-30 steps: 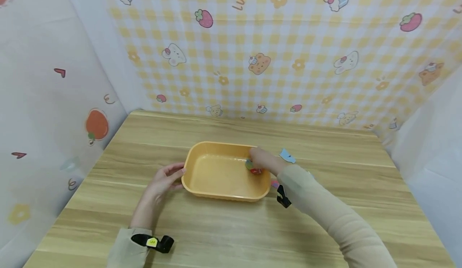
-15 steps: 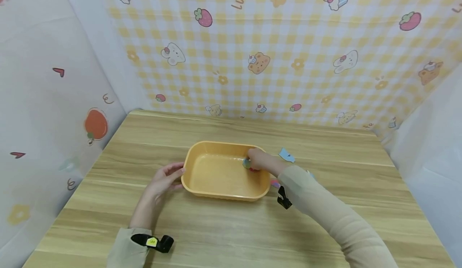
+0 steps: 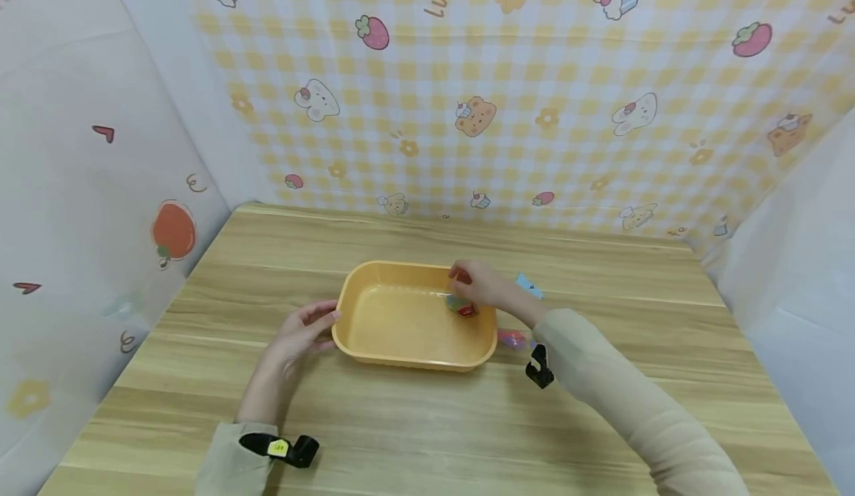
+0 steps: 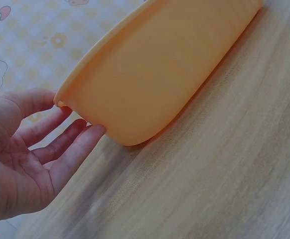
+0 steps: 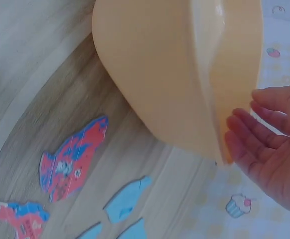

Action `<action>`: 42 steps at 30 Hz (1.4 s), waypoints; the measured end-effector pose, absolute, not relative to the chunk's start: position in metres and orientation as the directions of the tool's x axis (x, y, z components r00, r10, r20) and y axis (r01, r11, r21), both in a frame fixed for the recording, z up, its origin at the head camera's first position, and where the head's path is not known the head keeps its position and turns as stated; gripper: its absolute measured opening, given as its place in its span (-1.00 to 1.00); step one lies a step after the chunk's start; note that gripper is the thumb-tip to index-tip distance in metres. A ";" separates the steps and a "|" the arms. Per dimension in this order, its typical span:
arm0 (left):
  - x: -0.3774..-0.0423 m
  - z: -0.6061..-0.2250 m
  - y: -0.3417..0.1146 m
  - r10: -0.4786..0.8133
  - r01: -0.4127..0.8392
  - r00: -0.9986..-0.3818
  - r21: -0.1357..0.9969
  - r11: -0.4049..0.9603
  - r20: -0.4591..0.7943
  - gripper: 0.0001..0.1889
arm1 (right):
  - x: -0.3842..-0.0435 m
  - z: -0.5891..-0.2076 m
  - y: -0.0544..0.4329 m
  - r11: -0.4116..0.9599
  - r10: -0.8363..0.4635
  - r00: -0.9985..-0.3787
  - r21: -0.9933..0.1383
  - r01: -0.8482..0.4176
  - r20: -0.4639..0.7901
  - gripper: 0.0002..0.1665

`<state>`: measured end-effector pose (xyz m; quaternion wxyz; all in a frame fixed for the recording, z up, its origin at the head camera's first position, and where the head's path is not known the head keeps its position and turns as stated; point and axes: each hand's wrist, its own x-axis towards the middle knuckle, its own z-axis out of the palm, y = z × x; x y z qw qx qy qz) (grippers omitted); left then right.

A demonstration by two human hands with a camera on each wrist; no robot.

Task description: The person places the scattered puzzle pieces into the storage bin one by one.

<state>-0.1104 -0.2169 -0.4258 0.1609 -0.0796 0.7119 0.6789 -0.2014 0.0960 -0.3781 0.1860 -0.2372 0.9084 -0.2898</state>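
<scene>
A yellow plastic basin stands on the wooden table. At its left end my left hand pinches the rim, and the left wrist view has the fingertips against the outer wall. Over the basin's right end is my right hand, its fingers loosely bent with nothing between them. Below that hand, several small colourful flat pieces lie inside the basin, partly covered by it. Outside, a pink-and-blue flat puzzle piece rests on the table beside the basin.
Light-blue flat pieces lie near the basin's right end, along with a second pink-and-blue piece. A yellow checked cloth hangs behind the table, and a white printed cloth on the left.
My right hand has lifted off the pieces in the basin and drawn slightly right, its fingers loosening. More of the pink piece outside shows. My left hand keeps its hold on the rim.
</scene>
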 end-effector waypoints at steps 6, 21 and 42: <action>-0.110 -0.426 -0.219 0.108 -0.318 -0.939 0.944 0.082 -0.326 -0.44 | -0.204 -0.371 0.108 0.724 -0.475 -0.872 -0.615 -0.314 -0.114 -0.73; -0.111 -0.428 -0.221 0.089 -0.332 -0.937 0.940 0.074 -0.338 -0.46 | -0.213 -0.388 0.160 0.751 -0.322 -0.939 -0.636 -0.174 -0.124 -0.57; -0.111 -0.428 -0.219 0.097 -0.337 -0.934 0.939 0.072 -0.343 -0.42 | -0.216 -0.411 0.206 0.802 -0.163 -0.943 -0.595 0.045 -0.290 -0.39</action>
